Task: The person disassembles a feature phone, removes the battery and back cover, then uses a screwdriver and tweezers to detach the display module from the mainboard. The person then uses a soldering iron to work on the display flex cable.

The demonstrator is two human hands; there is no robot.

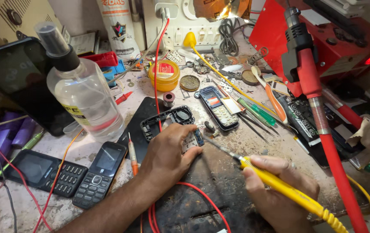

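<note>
My bench is crowded. At ten o'clock from my hands stands a clear spray bottle (85, 97) with a black nozzle, and at eight o'clock two black keypad phones (70, 172) lie side by side. An empty black phone shell (167, 121) sits just beyond my left hand at twelve o'clock, with a red wire (158, 77) running across it and down under my wrist. A second opened phone (218, 108) lies at one o'clock, next to a fan of screwdrivers and tweezers (254, 114). A yellow tin (164, 74) sits further back. At three o'clock the red hot-air wand (312, 95) leans across the right side, close beside my right forearm.

My left hand (167, 157) rests palm-down on the dark scorched mat (211, 190), its fingers closed on a small blue circuit board (198, 137) held at the fingertips; how firmly I pinch it I cannot quite tell, since the fingers cover most of it. My right hand (275, 190) is clamped around the yellow soldering iron (280, 185), whose metal tip points toward ten o'clock and ends just beside the board.

The only open room is the mat between my hands and toward six o'clock; the mat's near edge runs out of view.
</note>
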